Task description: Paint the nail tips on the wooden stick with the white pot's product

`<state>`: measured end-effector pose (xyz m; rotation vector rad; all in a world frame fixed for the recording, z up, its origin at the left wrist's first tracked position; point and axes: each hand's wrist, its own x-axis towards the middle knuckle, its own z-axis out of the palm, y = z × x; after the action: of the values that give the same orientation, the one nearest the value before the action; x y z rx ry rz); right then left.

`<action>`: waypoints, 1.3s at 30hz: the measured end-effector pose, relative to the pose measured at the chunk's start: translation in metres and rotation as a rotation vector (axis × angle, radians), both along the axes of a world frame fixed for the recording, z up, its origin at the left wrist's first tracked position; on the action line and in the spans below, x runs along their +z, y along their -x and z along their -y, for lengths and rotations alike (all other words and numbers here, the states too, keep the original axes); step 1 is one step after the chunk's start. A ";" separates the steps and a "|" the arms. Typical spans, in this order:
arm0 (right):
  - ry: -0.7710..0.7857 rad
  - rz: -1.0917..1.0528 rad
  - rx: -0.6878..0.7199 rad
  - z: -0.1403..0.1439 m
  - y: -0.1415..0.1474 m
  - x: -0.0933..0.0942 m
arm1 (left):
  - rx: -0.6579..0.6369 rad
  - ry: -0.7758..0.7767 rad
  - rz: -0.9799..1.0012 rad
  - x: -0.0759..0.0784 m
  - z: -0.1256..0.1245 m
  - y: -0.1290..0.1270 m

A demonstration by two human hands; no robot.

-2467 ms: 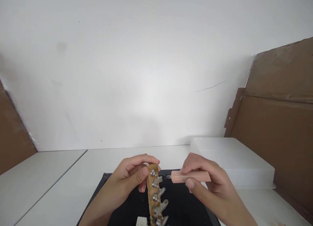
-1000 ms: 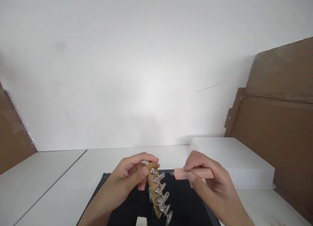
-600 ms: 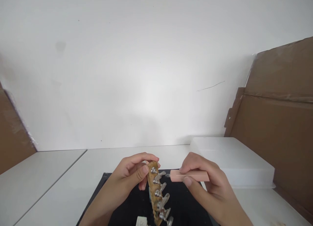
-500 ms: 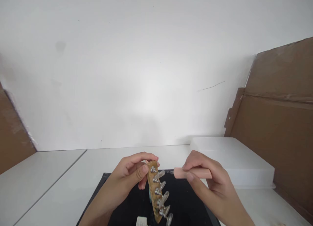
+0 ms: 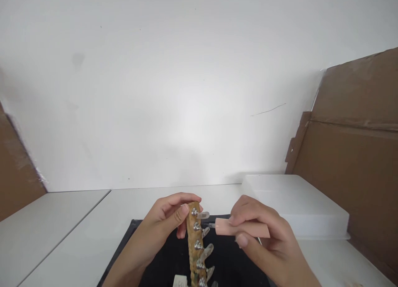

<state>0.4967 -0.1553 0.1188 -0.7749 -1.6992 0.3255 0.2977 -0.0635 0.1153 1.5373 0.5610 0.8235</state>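
Observation:
My left hand [image 5: 164, 218] pinches the upper end of a brown nail-tip holder strip [image 5: 193, 241], thumb in front and fingers behind. Along the strip runs a row of silver mounts with clear nail tips [image 5: 207, 252] sticking out to the right; its lower end leaves the picture. In my right hand [image 5: 261, 229] is a nail polish brush [image 5: 241, 228] with a pale pink handle, held between thumb and fingers. Its bristle end points left, close to the second nail tip from the top; whether they touch I cannot tell.
Beneath my hands lies a black mat or tray [image 5: 164, 262] on the white table [image 5: 71, 237]. A small white object [image 5: 180, 280] sits at the bottom edge. A translucent plastic box [image 5: 298, 200] stands at the right, beside a cardboard panel [image 5: 354, 162]. Behind is a white wall [image 5: 186, 92].
The brush has moved left and slightly down, closer to the nail tips. The strip has turned, and its lower end now runs out of the picture. My left hand has barely shifted.

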 end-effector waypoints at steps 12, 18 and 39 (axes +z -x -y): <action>0.007 0.018 -0.190 -0.001 0.000 0.000 | 0.035 0.019 -0.038 -0.002 0.000 0.004; -0.055 0.007 -0.092 -0.001 0.000 -0.001 | 0.034 0.018 -0.031 -0.001 0.000 0.001; -0.039 -0.033 -0.081 -0.001 -0.005 -0.001 | -0.017 0.033 -0.051 0.000 0.000 0.001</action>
<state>0.5018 -0.1544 0.1182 -0.8031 -1.6343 0.2474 0.2965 -0.0639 0.1155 1.5342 0.5950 0.7602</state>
